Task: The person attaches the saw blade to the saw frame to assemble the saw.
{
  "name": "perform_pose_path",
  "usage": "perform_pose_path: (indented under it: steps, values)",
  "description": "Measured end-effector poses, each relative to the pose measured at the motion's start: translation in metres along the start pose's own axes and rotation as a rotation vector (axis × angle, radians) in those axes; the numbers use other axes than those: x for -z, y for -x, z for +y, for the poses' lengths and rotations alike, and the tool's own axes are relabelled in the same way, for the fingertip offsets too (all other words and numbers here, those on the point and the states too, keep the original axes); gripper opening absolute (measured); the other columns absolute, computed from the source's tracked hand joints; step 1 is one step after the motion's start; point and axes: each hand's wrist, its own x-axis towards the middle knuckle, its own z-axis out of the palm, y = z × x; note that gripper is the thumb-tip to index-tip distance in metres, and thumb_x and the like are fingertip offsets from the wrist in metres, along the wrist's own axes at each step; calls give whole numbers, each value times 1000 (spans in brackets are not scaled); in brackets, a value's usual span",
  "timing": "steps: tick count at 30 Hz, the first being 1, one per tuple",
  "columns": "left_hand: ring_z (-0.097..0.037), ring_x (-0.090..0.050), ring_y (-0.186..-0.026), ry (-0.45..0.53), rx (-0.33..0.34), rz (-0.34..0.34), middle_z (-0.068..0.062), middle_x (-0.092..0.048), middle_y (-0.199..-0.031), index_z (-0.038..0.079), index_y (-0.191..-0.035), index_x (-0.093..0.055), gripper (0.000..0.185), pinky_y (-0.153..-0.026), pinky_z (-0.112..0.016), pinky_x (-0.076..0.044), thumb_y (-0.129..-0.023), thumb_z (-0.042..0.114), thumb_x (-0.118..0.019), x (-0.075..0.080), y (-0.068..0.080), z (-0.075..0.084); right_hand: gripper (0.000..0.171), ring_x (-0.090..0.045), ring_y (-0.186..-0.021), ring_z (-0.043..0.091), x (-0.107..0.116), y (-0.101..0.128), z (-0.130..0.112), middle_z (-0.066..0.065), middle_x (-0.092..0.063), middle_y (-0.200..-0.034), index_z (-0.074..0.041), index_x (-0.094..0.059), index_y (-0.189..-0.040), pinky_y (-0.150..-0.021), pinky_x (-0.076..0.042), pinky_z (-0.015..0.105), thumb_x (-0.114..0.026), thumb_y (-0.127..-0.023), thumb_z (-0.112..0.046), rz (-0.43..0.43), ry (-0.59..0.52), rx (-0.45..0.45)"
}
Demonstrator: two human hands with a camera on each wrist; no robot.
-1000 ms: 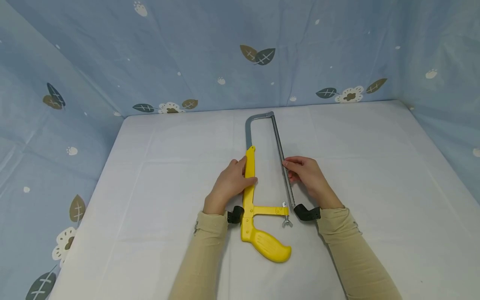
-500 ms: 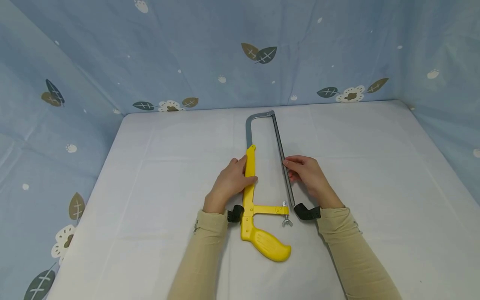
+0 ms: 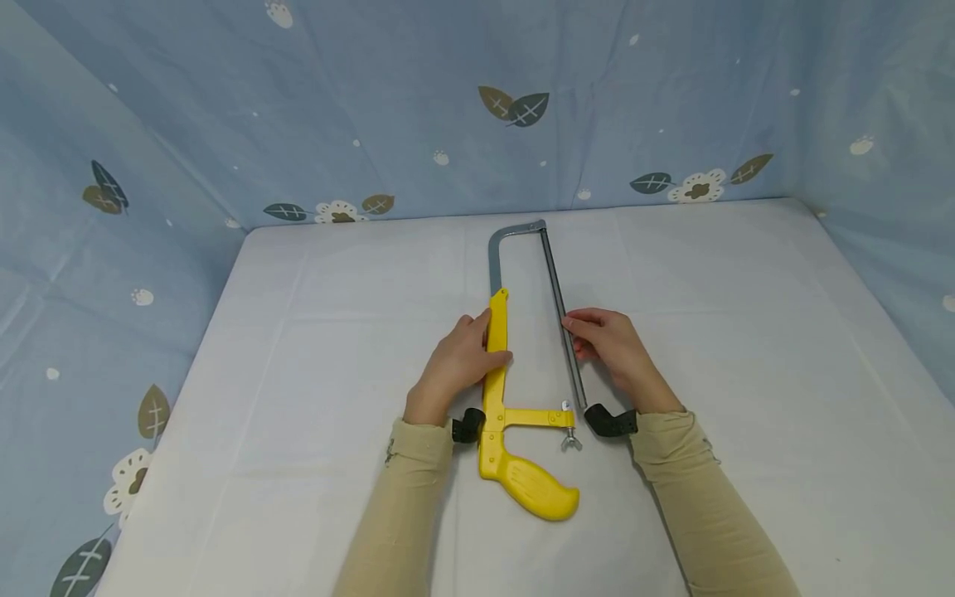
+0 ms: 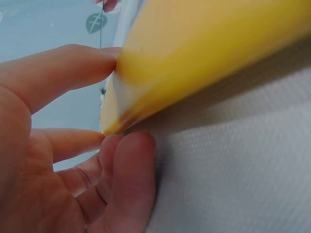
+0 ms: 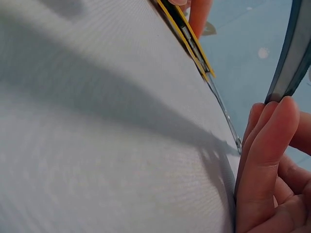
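A hacksaw lies on the white table with its yellow frame (image 3: 498,325) to the left and its yellow handle (image 3: 537,491) toward the person. My left hand (image 3: 457,361) grips the frame's long bar, thumb on the near side; the left wrist view shows fingers (image 4: 73,65) at its yellow edge. With thumb and fingers, my right hand (image 3: 610,350) pinches the long grey hacksaw blade (image 3: 554,274) partway down. The blade's far end meets the grey frame tip (image 3: 539,226). Its near end sits just right of the small metal post (image 3: 565,406), apart from it.
A wing nut (image 3: 571,444) sticks out below the frame's short yellow arm (image 3: 533,418). Black wrist cameras (image 3: 612,422) sit close beside the saw on both sides. Blue patterned cloth (image 3: 418,108) rises behind the white tabletop (image 3: 336,373) and at its sides.
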Motion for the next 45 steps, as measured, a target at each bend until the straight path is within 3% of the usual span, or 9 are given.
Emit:
perform_pose_path:
  steps: [10,21,32,45]
  values:
    - [-18,-47,-76,0,-3,-11,-5,-41,-102,14,-143,-23,76,-64,-27,-40,-81,39,-60,1,0,1,42,-51,-56,11,1,1,0,10,-56,-78,0,-56,-113,-53,-47,24,-62,-84,-29,-26,14,0]
    - [-20,-48,-78,-29,-3,-29,-9,-40,-112,15,-143,-21,76,-66,-29,-40,-82,41,-58,1,-3,0,39,-50,-53,10,1,-3,-1,12,-58,-86,-5,-57,-116,-51,-46,23,-62,-84,-26,-43,82,-15]
    - [-20,-47,-77,-46,-14,-31,-10,-40,-111,14,-143,-23,75,-64,-29,-40,-82,41,-57,0,-4,1,37,-50,-52,11,0,-6,0,13,-59,-78,0,-57,-115,-49,-44,24,-60,-85,-21,-44,124,17]
    - [-20,-47,-79,-58,-12,-33,-10,-40,-115,15,-143,-21,75,-67,-29,-40,-83,41,-57,1,-4,1,32,-48,-45,13,-4,-5,-1,12,-59,-73,-5,-58,-114,-44,-42,26,-59,-86,-20,1,186,24]
